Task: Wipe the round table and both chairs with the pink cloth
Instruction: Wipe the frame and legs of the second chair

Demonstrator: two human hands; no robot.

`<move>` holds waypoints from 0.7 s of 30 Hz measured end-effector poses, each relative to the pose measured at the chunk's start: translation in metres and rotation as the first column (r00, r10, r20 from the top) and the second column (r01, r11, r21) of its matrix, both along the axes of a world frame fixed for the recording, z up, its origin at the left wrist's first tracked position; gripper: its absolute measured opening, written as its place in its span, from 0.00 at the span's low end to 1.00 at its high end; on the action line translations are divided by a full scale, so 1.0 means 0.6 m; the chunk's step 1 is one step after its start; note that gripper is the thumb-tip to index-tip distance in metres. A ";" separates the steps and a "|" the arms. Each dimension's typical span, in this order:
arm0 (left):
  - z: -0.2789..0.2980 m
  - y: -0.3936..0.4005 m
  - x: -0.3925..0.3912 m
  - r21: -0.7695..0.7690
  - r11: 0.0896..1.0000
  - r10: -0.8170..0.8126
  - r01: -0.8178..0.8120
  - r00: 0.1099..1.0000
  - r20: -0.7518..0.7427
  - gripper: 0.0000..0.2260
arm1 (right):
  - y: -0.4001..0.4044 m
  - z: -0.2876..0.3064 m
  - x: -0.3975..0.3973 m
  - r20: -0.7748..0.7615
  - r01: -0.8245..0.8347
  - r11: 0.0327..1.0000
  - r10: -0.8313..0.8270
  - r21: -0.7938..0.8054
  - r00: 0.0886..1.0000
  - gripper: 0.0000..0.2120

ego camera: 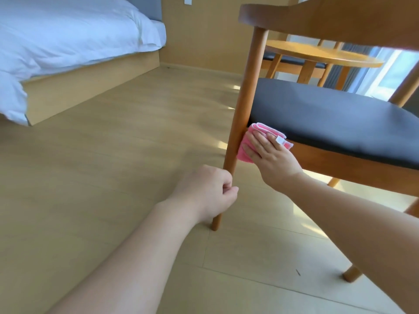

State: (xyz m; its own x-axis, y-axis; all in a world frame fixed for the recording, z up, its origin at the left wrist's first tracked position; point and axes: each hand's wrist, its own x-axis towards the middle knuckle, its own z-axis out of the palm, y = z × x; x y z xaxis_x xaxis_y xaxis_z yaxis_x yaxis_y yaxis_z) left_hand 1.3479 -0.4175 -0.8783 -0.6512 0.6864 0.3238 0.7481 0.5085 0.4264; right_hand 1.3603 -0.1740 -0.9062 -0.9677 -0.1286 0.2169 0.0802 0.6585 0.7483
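Head view: right hand (271,152), fingers flat, presses a folded pink cloth (249,143) against the wooden frame rail under the black padded seat of a wooden chair (340,114). Left hand (209,191), just below the cloth, curls around the chair's round front leg (243,105). Beyond both hands stands a round wooden counter (317,53); far left, a white-sheeted bed (68,37) on pale wood floor (113,166)

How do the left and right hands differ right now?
The left hand grips the chair leg with curled fingers; the right hand presses the pink cloth flat against the seat frame. Left sits lower on the leg than right. Both touch the same chair.
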 end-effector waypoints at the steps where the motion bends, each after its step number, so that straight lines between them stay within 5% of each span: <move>1: 0.001 0.004 0.001 0.000 1.000 -0.001 0.001 1.000 0.004 0.18 | 0.007 0.001 0.006 0.009 -0.010 1.000 0.010 0.000 1.000 0.29; 10: 0.013 0.111 0.057 0.021 0.992 -0.126 0.127 0.992 -0.024 0.18 | 0.127 0.015 0.152 -0.008 -0.117 0.993 0.117 -0.001 0.993 0.26; 21: 0.023 0.280 0.172 0.010 0.959 -0.284 0.283 0.959 0.021 0.18 | 0.331 0.010 0.401 -0.018 0.127 0.977 -0.132 -0.173 0.991 0.26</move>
State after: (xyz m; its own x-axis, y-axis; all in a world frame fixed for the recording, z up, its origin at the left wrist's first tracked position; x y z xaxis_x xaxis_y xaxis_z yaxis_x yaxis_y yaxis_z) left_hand 1.4512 -0.2497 -0.8645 -0.4370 0.8418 0.3169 0.8517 0.2740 0.4467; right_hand 1.6010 0.0245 -0.9001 -0.9665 0.0389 0.2535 0.1936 0.7592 0.6214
